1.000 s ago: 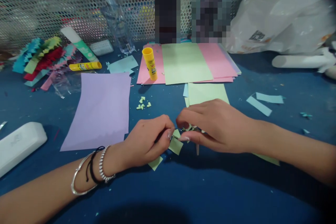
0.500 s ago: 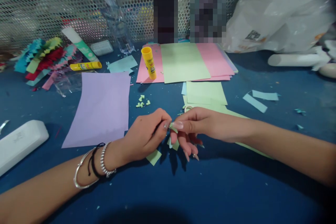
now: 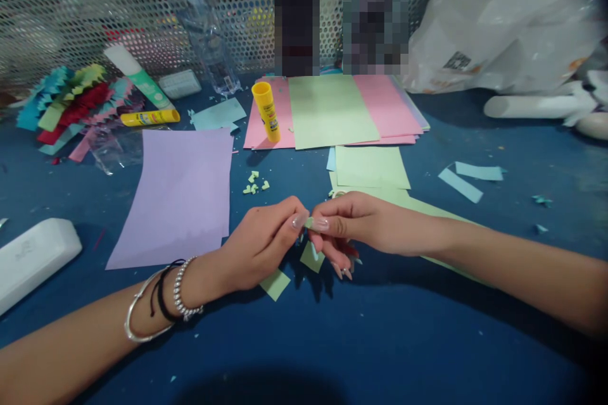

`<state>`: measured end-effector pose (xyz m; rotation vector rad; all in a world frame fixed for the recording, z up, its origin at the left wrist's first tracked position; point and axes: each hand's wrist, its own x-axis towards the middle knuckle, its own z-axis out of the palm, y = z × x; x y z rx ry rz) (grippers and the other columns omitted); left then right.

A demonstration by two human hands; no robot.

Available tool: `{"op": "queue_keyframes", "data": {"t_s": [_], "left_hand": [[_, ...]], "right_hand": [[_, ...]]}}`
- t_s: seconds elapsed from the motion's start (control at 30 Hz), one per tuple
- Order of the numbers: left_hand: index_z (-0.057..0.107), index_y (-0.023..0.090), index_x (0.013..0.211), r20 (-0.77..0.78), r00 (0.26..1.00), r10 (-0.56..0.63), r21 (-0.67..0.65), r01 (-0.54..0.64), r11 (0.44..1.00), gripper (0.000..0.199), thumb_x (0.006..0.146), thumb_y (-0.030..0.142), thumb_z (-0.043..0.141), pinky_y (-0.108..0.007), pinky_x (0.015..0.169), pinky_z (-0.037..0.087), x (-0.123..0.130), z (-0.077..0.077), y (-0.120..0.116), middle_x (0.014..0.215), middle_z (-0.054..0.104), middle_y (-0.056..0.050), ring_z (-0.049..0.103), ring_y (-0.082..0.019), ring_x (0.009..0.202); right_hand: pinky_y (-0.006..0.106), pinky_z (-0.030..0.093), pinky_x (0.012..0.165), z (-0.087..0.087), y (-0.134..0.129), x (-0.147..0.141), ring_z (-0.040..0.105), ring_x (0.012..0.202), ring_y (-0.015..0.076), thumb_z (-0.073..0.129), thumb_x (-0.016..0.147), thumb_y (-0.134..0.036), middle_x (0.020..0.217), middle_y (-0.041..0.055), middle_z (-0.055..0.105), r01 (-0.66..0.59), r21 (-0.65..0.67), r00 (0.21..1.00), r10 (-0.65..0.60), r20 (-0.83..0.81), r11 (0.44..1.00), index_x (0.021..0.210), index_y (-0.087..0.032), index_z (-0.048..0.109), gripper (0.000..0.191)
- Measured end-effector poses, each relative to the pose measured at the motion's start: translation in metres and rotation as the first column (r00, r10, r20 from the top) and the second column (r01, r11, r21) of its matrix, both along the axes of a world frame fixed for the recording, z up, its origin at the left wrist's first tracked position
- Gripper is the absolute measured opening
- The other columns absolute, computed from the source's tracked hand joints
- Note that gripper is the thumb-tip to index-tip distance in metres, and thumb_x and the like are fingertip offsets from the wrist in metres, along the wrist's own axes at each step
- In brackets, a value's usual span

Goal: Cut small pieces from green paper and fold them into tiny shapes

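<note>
Between my fingertips is a small piece of light green paper (image 3: 309, 223), pinched from both sides. My left hand (image 3: 268, 242) holds its left end with thumb and forefinger, and the bracelets on that wrist rest near the table. My right hand (image 3: 349, 228) grips the other end with thumb and forefinger, its remaining fingers hanging loosely below. Under the hands lie two green paper squares, one green square (image 3: 312, 257) between them and another green square (image 3: 275, 285) by my left palm. Beyond my left hand sits a cluster of tiny folded green pieces (image 3: 254, 185).
Purple sheets (image 3: 183, 196) lie at left, near a white case (image 3: 35, 259). A yellow glue stick (image 3: 266, 112) stands on pink paper (image 3: 394, 114). Green sheets (image 3: 373, 166) lie beyond my right hand, blue strips (image 3: 460, 185) farther right. A plastic bag (image 3: 498, 25) stands behind.
My fingertips have shifted slightly on the green piece, and less of it shows now. The right hand's lower fingers have curled up a little. The view has moved slightly.
</note>
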<state>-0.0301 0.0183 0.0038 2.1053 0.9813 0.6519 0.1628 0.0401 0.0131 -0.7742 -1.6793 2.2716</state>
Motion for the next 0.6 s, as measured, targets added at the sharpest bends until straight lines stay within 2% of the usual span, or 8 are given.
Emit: {"op": "queue_keyframes", "data": {"t_s": [0.1, 0.2, 0.37, 0.6], "left_hand": [[0.043, 0.018, 0.069, -0.016, 0.999, -0.048, -0.081, 0.046, 0.996, 0.032, 0.094, 0.029, 0.027, -0.02, 0.05, 0.035, -0.0001, 0.004, 0.0041, 0.056, 0.045, 0.005, 0.042, -0.006, 0.048], [0.043, 0.018, 0.07, -0.029, 0.999, -0.045, -0.107, 0.042, 0.993, 0.031, 0.094, 0.03, 0.028, -0.02, 0.048, 0.034, 0.0001, 0.0052, 0.005, 0.054, 0.045, 0.006, 0.041, -0.007, 0.046], [0.042, 0.018, 0.07, -0.039, 0.999, 0.012, -0.049, -0.014, 0.999, 0.029, 0.093, 0.03, 0.029, -0.02, 0.047, 0.034, 0.0018, 0.0026, 0.0011, 0.054, 0.045, 0.006, 0.041, -0.007, 0.046], [0.043, 0.018, 0.073, -0.025, 1.0, 0.008, 0.09, -0.006, 0.996, 0.025, 0.092, 0.023, 0.028, -0.02, 0.046, 0.032, 0.0006, 0.0006, -0.0046, 0.055, 0.044, 0.006, 0.039, -0.007, 0.045]], "right_hand": [[0.014, 0.037, 0.042, -0.0006, -0.0011, -0.0015, 0.056, 0.049, 0.0058, 0.044, 0.089, -0.042, 0.056, -0.0026, 0.057, 0.025, 0.052, 0.999, -0.027, 0.024, 0.998, 0.077, -0.013, 0.054, 0.032], [0.014, 0.038, 0.043, -0.0016, -0.0029, -0.0021, 0.056, 0.049, 0.0058, 0.043, 0.089, -0.041, 0.056, -0.0024, 0.057, 0.053, 0.084, 0.998, -0.055, 0.021, 0.995, 0.077, -0.013, 0.053, 0.032], [0.014, 0.039, 0.043, -0.0028, -0.0048, -0.0012, 0.056, 0.049, 0.0059, 0.038, 0.092, -0.037, 0.057, -0.0025, 0.056, 0.054, 0.11, 0.998, -0.055, 0.0, 0.992, 0.077, -0.013, 0.051, 0.031], [0.016, 0.041, 0.049, -0.0006, -0.0044, -0.002, 0.057, 0.051, 0.0061, 0.035, 0.094, -0.033, 0.057, -0.0022, 0.056, 0.019, 0.085, 0.999, -0.015, -0.044, 0.996, 0.076, -0.013, 0.051, 0.031]]}}
